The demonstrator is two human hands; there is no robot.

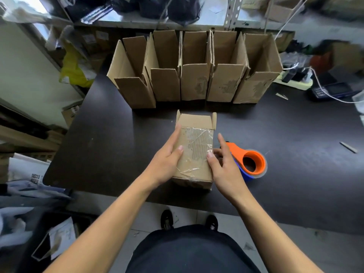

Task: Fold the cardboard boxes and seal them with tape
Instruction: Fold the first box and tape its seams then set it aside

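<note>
Packing workroom: open cartons (195, 67), tape dispenser (250, 160), cluttered shelving (137, 22).

Your forearms are bare to the frame edge; no sleeves, watch or rings visible on the left hand (165, 160) or right hand (224, 168). You wear a dark, plain top or shorts (189, 251), no markings legible. Black shoes (167, 219) with lighter patches, detail blurred.
</note>
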